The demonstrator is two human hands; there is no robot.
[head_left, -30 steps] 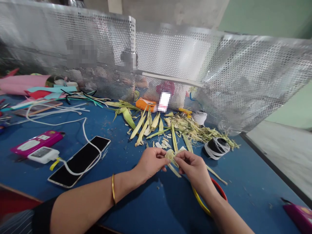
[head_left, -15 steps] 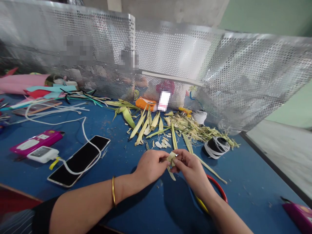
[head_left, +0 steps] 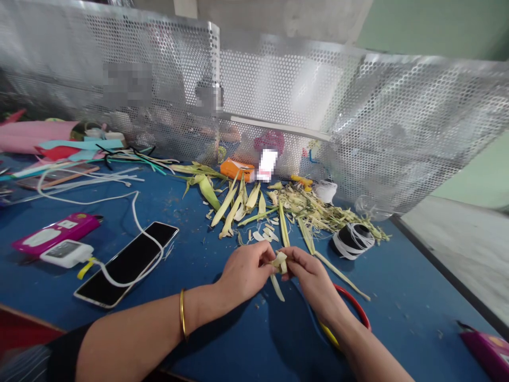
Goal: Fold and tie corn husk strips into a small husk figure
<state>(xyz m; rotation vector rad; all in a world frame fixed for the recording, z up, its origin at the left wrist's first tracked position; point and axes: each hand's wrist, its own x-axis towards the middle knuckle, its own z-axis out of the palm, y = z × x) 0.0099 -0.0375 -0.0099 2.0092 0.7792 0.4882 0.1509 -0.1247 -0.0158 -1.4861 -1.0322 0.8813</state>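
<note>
Between my two hands is a pale green strip of corn husk (head_left: 280,261), bent into a small loop with a loose tail hanging below. My left hand (head_left: 247,269) pinches it from the left, thumb against forefinger. On the other side my right hand (head_left: 308,271) grips the loop's right edge with its fingertips. Just beyond the hands lie corn husk leaves (head_left: 230,206) and small cut white pieces (head_left: 265,233). A red and yellow handle (head_left: 352,303) shows partly under my right forearm; the rest of that tool is hidden.
Left on the blue table (head_left: 191,334) are a phone (head_left: 127,262), a white cable (head_left: 137,212) and a magenta device (head_left: 58,233). A black-and-white thread spool (head_left: 352,241) stands right, near husk scraps (head_left: 318,209). Perforated metal panels (head_left: 270,74) close the back, with people behind.
My fingers have shifted slightly on the husk strip. Its loop now shows more openly between the hands and the tail hangs a little lower.
</note>
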